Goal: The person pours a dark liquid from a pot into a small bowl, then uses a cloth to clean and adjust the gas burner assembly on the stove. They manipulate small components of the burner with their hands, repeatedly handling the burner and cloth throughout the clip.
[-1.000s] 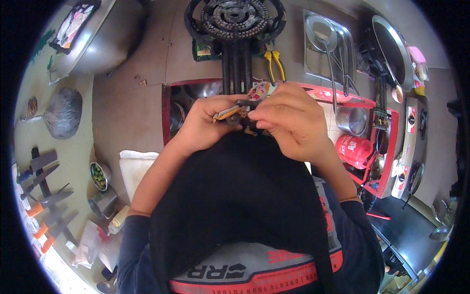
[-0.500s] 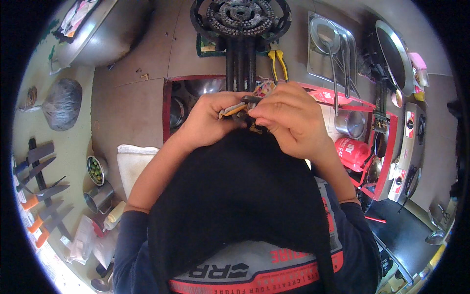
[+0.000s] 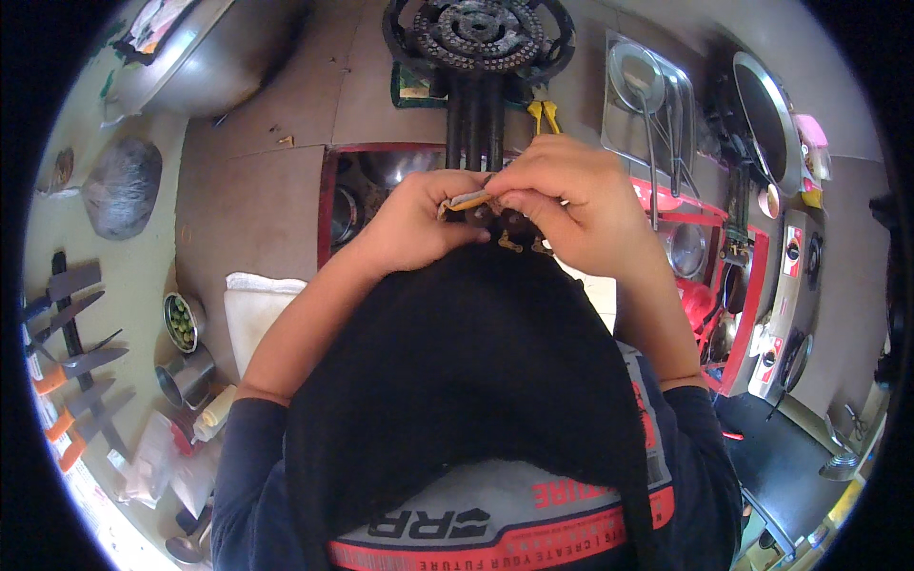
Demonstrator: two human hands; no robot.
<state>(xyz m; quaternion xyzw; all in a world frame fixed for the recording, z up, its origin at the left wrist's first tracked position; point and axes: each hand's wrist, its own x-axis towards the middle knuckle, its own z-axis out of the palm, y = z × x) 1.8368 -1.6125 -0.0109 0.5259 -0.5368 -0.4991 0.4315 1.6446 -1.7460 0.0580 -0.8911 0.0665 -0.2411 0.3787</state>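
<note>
The left hand [image 3: 419,226] and the right hand [image 3: 583,205] meet above the black metal pipes [image 3: 474,119] of a ring gas burner [image 3: 481,30]. A thin, narrow strip [image 3: 466,201], grey on its flat upper face and orange-yellow along its edge, lies slantwise between the left thumb and forefinger. The left fingers curl around this spot with the thumb set apart below; whether they clamp the strip cannot be told. The right thumb and forefinger draw together at the strip's right end, covering whatever they may pinch.

Just below the fingertips, small, knobbly brass-coloured fittings [image 3: 510,242] show against the soft, matte black cloth [image 3: 457,371] over the person's front. Pliers [image 3: 545,116] with yellow handles lie just beyond the right hand, beside the pipes. The burner's round head is dark and rough, with concentric rings dotted with holes. To the right of the pliers, a shiny rectangular steel tray [image 3: 615,133] bears a round strainer [image 3: 636,81] with a long handle. At upper left stands a large, smooth-curved metal wok [image 3: 224,71]. A thick, folded white cloth [image 3: 252,309] lies by the left forearm.
</note>
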